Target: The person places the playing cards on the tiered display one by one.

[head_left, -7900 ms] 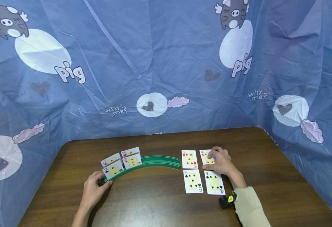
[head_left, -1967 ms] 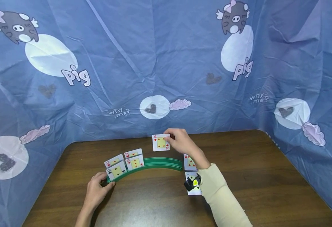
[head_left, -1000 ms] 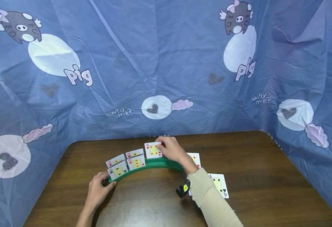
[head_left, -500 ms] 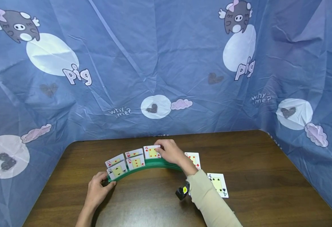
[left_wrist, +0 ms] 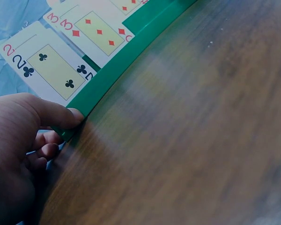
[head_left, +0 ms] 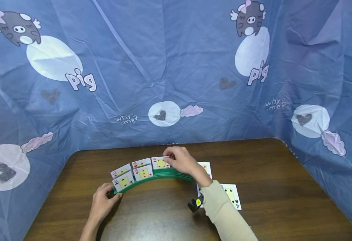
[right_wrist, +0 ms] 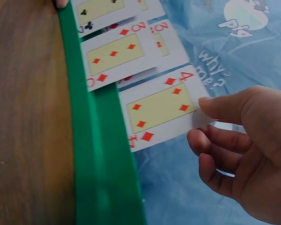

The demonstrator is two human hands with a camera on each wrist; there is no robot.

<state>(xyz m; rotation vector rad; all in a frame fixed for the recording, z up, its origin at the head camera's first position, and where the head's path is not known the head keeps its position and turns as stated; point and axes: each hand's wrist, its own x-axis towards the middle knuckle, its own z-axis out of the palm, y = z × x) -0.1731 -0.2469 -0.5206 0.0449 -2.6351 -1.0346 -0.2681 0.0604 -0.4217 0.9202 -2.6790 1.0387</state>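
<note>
My left hand grips the left end of a curved green card holder, thumb on its front edge in the left wrist view. My right hand pinches the right side of the four of diamonds between thumb and fingers. That card stands in the holder's rear slot, leaning back. To its left, the three of diamonds stands in front of a red three. Farther left, the two of clubs stands in front of a red two, which it partly covers.
On the table, right of the holder, lie the five of hearts and the four of spades, partly covered by the right forearm. Another card lies mostly hidden under the sleeve. A blue printed cloth hangs behind the table.
My right hand has taken the four of diamonds from the table at right, carried it left and lowered it into the holder's rear slot. My left hand keeps its grip.
</note>
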